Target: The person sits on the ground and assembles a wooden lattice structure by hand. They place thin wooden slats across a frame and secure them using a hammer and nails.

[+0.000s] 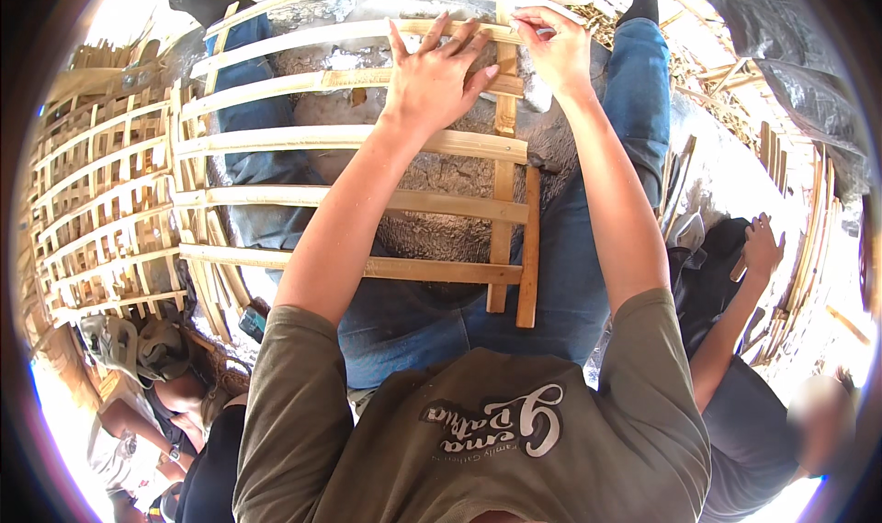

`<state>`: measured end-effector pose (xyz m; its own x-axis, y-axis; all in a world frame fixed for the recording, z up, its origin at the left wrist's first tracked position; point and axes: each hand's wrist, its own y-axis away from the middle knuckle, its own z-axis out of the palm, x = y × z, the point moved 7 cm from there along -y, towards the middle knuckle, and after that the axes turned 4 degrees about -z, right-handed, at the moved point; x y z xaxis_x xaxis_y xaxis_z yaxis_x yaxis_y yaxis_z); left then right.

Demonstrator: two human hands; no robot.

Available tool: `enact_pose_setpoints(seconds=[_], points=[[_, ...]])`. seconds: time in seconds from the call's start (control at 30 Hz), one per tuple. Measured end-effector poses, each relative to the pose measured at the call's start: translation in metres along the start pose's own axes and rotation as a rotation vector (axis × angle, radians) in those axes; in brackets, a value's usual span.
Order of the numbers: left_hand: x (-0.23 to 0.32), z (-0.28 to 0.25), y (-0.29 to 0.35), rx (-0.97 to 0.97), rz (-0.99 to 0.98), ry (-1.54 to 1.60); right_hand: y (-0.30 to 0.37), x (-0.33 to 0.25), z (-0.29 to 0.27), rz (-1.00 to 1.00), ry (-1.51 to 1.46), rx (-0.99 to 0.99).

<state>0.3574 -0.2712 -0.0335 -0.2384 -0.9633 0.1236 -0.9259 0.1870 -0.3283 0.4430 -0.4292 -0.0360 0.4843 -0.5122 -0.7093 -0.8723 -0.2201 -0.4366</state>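
A frame of pale bamboo slats lies across my lap, with long curved slats point(276, 142) crossing an upright slat point(503, 234) near their right ends. My left hand point(432, 87) rests with spread fingers on the upper slats, left of the upright. Just right of it, my right hand point(562, 55) is pinched closed at the upper right of the frame, by the end of a slat. A thin whitish piece shows at its fingertips, too overexposed to name. Beside the upright, a shorter loose-looking slat point(528, 247) stands at the lower right.
At the left stands a bamboo lattice panel point(101, 202). A person in dark clothes point(744, 431) sits at the right, one hand point(763, 247) raised beside thin sticks. Another person's arm point(138, 422) shows at the lower left. Dark plastic sheeting point(790, 64) hangs at the upper right.
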Motion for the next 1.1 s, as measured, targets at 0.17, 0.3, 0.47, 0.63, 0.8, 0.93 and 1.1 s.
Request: enact_pose_setpoints(seconds=[0.17, 0.3, 0.47, 0.63, 0.8, 0.93, 1.1], points=[[0.000, 0.001, 0.001, 0.008, 0.002, 0.009, 0.003, 0.000, 0.003, 0.020, -0.020, -0.003], [-0.001, 0.000, -0.003, 0.025, 0.014, -0.004, 0.002, 0.004, 0.003, 0.029, -0.066, 0.041], [-0.002, 0.003, -0.004, 0.030, 0.018, -0.002, 0.002, 0.011, 0.005, 0.061, -0.096, 0.049], [-0.002, 0.005, -0.004, 0.046, 0.023, 0.009, 0.005, 0.012, 0.002, 0.077, -0.012, 0.075], [-0.004, 0.007, -0.003, 0.069, 0.028, 0.028, 0.003, 0.008, 0.000, -0.039, 0.087, 0.093], [-0.004, 0.006, -0.003, 0.081, 0.032, 0.027, 0.005, 0.016, 0.003, 0.010, 0.031, 0.092], [-0.002, 0.004, -0.003, 0.039, 0.024, -0.006, 0.007, 0.021, 0.005, 0.122, 0.036, 0.052]])
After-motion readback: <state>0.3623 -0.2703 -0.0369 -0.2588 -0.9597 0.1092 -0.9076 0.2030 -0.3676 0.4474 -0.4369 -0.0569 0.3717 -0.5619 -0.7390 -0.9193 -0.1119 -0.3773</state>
